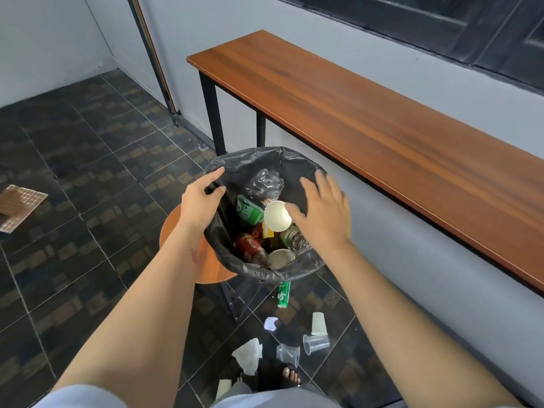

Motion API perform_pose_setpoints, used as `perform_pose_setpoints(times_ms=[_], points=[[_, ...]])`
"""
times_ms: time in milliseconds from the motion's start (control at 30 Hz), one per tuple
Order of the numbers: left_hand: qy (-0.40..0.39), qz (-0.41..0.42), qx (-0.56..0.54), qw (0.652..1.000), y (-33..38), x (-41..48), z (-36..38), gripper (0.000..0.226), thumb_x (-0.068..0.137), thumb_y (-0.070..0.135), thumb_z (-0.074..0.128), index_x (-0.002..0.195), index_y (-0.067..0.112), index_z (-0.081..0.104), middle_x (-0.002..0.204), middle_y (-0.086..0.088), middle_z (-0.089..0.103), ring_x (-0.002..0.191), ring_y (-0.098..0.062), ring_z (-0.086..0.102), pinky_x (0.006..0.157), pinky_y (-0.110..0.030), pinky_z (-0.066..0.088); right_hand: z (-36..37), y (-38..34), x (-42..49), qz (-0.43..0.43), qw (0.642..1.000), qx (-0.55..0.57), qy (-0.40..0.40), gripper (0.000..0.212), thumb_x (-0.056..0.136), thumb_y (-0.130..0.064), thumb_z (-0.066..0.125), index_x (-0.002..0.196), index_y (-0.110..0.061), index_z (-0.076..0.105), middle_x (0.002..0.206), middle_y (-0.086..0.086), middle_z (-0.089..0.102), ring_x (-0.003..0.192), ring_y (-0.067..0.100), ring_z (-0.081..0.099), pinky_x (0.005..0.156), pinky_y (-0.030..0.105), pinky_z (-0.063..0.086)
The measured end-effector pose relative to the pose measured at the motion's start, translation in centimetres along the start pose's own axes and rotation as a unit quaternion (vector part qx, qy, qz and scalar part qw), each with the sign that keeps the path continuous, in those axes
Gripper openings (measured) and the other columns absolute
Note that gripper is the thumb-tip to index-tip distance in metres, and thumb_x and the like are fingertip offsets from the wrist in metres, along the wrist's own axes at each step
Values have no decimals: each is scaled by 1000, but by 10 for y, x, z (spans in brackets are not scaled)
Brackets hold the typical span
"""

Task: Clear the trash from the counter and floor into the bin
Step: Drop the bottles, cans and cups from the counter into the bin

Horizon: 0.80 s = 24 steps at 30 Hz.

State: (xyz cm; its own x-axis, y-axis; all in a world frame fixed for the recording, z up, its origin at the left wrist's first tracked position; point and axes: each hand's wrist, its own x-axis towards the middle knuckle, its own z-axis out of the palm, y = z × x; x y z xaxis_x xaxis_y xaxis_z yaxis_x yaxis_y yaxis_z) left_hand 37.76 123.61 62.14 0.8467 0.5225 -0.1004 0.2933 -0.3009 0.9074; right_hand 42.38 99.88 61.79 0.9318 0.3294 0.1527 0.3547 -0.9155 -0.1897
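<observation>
A bin lined with a black bag [294, 267] stands on a round wooden stool [173, 228]. My left hand [200, 201] grips the bag's left rim. My right hand [322, 212] hovers over the bin with fingers spread, and a white paper cup [276, 215] is in the air just off its fingertips, above the bin's contents. Inside lie bottles, a red can [248, 245] and another paper cup [279, 258]. On the floor below are a green can [284, 294], a paper cup [318, 323], two clear plastic cups [316, 344] [288, 354], crumpled paper [270, 323] and a tissue [248, 354].
A long wooden counter [368, 119] on black legs runs along the grey wall at the right, with nothing on its top. A brown patterned mat [17, 206] lies on the dark tiled floor at the far left. My sandalled foot [291, 376] stands near the floor trash.
</observation>
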Motion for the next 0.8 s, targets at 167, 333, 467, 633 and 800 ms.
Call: perform_pose_setpoints(times_ms=[167,333,467,633,800], points=[[1,-2,-3,1000,1,1,1,44,97,15,60,135,38,59,144,5,54,131,-22,52,111,-45,42,-4,31,-16,90,994,51,-36,71,91,-72,31,153,-41,21,165,5,-6,152,30,-2,121,51,11],[-6,4,-3,1000,1,-4,-1,43,99,18,58,136,39,58,147,6,51,133,-17,49,113,-40,40,6,30,-30,175,914,363,-38,60,98,-44,53,151,-46,27,165,-10,0,150,20,14,119,48,23],[-10,4,5,1000,6,-16,-4,35,100,27,54,132,39,60,151,0,34,142,-15,30,115,-35,25,10,20,-28,211,864,456,17,57,98,-26,58,149,-40,36,164,-9,12,150,14,14,120,42,21],[-27,4,-17,999,1,-36,-6,29,99,31,55,126,39,65,154,1,36,147,-13,20,110,-29,19,6,13,-23,270,794,543,41,50,100,-18,56,144,-39,46,161,-6,24,148,15,21,116,35,25],[3,-28,-60,998,13,-50,-1,35,98,34,58,132,42,59,161,3,26,149,-17,17,118,-44,19,4,10,-31,286,765,574,51,46,100,-16,55,142,-34,50,153,-11,40,143,13,32,114,33,30]])
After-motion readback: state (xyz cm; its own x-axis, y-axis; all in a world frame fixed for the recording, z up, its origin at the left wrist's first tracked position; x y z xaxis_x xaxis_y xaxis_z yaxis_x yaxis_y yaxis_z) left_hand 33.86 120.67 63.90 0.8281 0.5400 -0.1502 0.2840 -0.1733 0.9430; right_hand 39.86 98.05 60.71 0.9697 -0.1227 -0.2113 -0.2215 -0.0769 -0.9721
